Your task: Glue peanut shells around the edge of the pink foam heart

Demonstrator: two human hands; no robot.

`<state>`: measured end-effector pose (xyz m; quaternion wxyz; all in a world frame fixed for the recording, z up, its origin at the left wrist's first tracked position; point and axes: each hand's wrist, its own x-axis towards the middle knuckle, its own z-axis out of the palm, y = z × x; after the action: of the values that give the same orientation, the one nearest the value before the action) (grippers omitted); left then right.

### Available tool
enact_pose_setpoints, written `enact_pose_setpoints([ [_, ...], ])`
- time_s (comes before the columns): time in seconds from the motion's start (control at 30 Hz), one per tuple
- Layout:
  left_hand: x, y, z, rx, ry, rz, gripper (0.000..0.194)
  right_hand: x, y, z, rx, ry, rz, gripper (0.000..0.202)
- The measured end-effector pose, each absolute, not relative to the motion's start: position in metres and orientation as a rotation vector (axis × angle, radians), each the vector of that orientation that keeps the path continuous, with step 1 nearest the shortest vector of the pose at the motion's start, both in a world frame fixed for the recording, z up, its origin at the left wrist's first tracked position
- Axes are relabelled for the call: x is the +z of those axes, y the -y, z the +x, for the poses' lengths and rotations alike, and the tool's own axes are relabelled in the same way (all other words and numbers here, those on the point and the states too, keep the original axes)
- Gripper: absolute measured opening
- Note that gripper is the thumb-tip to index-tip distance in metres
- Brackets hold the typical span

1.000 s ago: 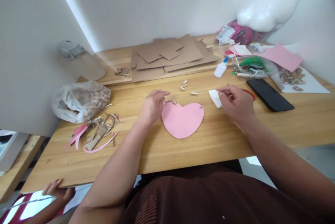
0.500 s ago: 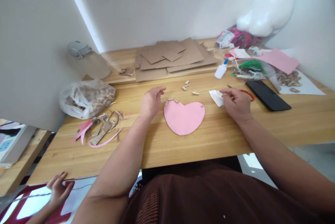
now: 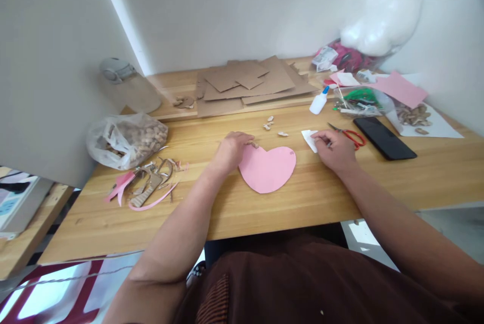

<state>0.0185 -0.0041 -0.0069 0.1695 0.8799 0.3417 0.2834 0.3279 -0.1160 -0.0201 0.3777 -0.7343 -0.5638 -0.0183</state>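
On the wooden table lies a pink heart. My left hand is at its upper left edge, fingers bent together over the peanut shells there; what the fingertips hold, if anything, is hidden. One shell shows beside them. My right hand has its fingers closed on a white tissue, right of the heart. A few loose shells lie behind the heart, with one more nearer to it. A small dark mark is on the heart's upper right lobe.
Red-handled scissors and a black phone lie right of my right hand. Behind stand a glue bottle and cardboard sheets. At left are a bag of shells and paper scraps. Shells rest on white paper.
My left hand has moved right and down onto the heart's upper left edge. My right hand has shifted slightly left over the tissue, uncovering the scissors. Another person's hand has left the lower left.
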Motion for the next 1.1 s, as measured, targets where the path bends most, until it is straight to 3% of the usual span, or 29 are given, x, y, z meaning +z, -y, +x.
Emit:
enact_pose_setpoints([
  [0.3,-0.007,0.006,0.020,0.661,-0.840,2.615,0.032,-0.021,0.116,0.328,-0.019,1.464,-1.885,0.024],
  [1.1,0.006,0.019,0.025,0.385,-1.043,2.740,0.045,-0.022,0.117,0.328,-0.017,1.491,-1.856,0.027],
])
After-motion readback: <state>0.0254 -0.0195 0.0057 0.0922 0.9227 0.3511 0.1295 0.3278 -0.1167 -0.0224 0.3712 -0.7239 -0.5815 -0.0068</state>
